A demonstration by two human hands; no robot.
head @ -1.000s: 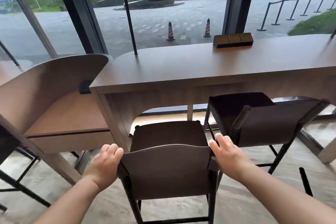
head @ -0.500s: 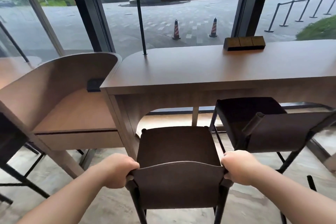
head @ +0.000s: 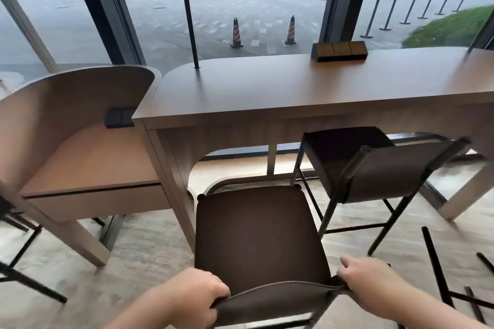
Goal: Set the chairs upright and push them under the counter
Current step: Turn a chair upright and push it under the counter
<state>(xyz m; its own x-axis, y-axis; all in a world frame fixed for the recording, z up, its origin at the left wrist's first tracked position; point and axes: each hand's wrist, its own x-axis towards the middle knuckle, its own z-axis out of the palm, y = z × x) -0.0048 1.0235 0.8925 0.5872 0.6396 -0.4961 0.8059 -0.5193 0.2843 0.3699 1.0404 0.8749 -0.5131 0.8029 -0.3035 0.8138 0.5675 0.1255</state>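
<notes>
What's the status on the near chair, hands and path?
Left hand and right hand grip the backrest. Near chair upright, not under counter. Counter leg close at left.

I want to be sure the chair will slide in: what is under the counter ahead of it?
Under the counter an arched opening shows bare floor and a thin upright post. The second chair hides the right part.
</notes>
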